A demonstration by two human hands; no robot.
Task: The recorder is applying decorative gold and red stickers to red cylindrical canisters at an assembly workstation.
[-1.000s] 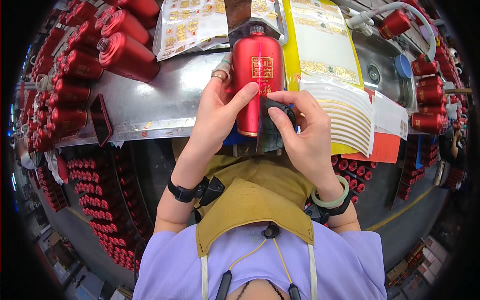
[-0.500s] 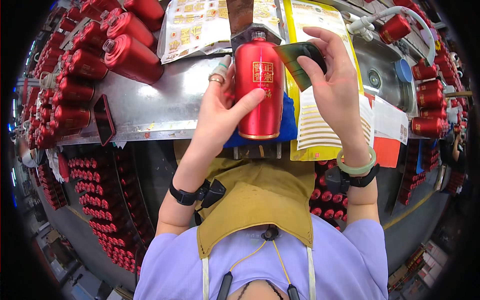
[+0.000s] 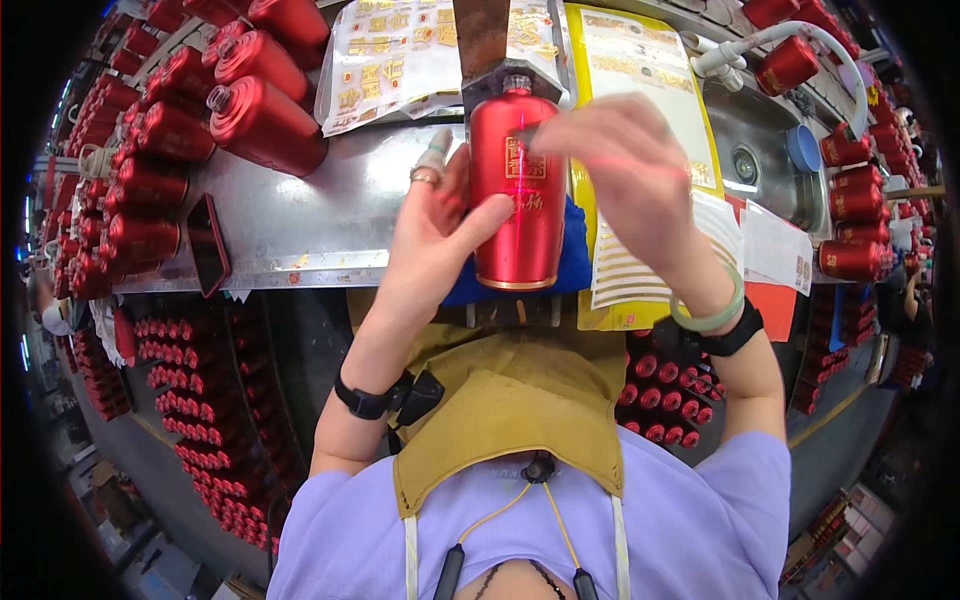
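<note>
A glossy red bottle [image 3: 515, 245] with gold characters lies on a blue cloth [image 3: 575, 250], its neck pointing away from me against a dark metal block [image 3: 510, 78]. My left hand [image 3: 432, 225] is closed on the bottle's left side, thumb across the front and fingers at the far flank. Over the bottle's upper right, my right hand [image 3: 630, 165] is smeared by motion. It grips a dark flat scraper, of which only a dark blurred edge [image 3: 528, 140] shows at the gold emblem; the fingers hide the rest.
Sheets of gold stickers [image 3: 395, 60] lie behind on the left, and a yellow-edged sheet [image 3: 640, 50] on the right. A strip-marked sheet [image 3: 630, 260] lies beside the bottle. Red bottles [image 3: 265, 120] and a phone [image 3: 208, 245] are at left; a sink [image 3: 745, 130] is at right.
My right hand has swung left and down, bringing the dark scraper from beside the bottle onto its front. The bottle has shifted slightly toward me, and my left thumb has drawn back to its left edge.
</note>
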